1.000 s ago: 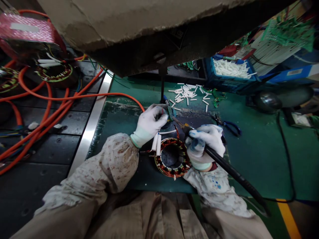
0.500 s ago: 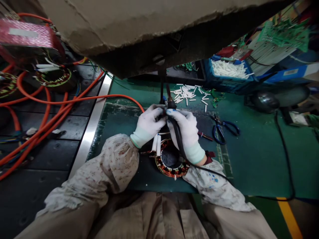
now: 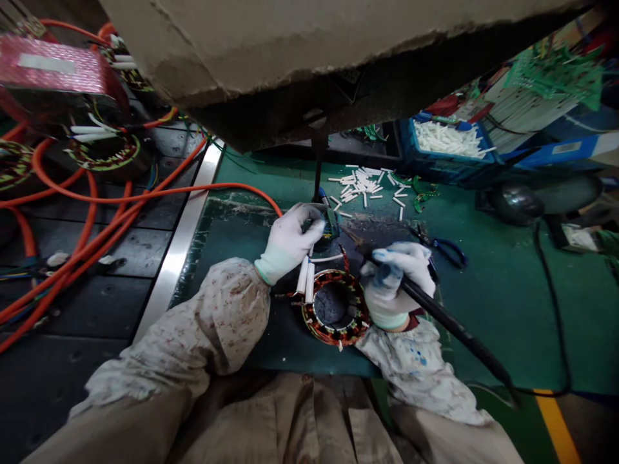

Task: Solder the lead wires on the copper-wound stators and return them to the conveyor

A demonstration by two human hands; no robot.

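My left hand [image 3: 291,235], in a white glove, has its fingers curled closed at the end of an orange cable [image 3: 242,185]; just what is pinched is partly hidden. My right hand [image 3: 399,277], also gloved, grips a black corded tool that looks like a soldering iron [image 3: 449,322]. Its handle runs to the lower right and its front end points left. Between the hands lies a ring-shaped stator [image 3: 333,335] with copper windings. Two white sleeves [image 3: 306,278] stand at its upper left, and a twisted lead rises at its top.
White tube pieces [image 3: 360,185] are scattered on the green mat [image 3: 498,283]. Behind them stands a blue bin [image 3: 449,161] full of tubes. Blue-handled pliers [image 3: 449,251] lie to the right. A large cardboard-covered panel [image 3: 314,45] hangs overhead. More stators [image 3: 109,151] sit at left.
My right hand has moved away from the left hand, down and to the right, taking the black iron along and tilting it over. My left hand has stayed nearly in place.
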